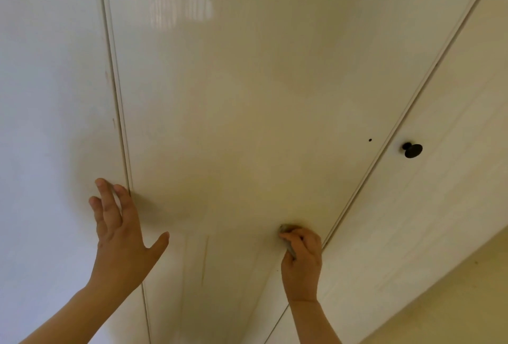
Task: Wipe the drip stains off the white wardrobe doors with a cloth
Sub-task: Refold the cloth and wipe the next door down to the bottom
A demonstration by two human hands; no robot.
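The middle white wardrobe door [247,96] fills the view, seen from below. A thin yellowish drip stain [204,259] runs down its lower part, between my hands. My right hand [302,258] grips a small grey cloth [287,227], bunched in its fingers and pressed against the door near the right seam. Most of the cloth is hidden inside the hand. My left hand [121,236] lies flat with fingers spread, across the seam between the left door [49,96] and the middle one.
A black round knob [412,150] sticks out of the right door [428,206]. A small dark hole [370,140] sits in the middle door near the right seam. Faint reddish marks [106,75] show beside the left seam. A cream wall [453,302] lies at the lower right.
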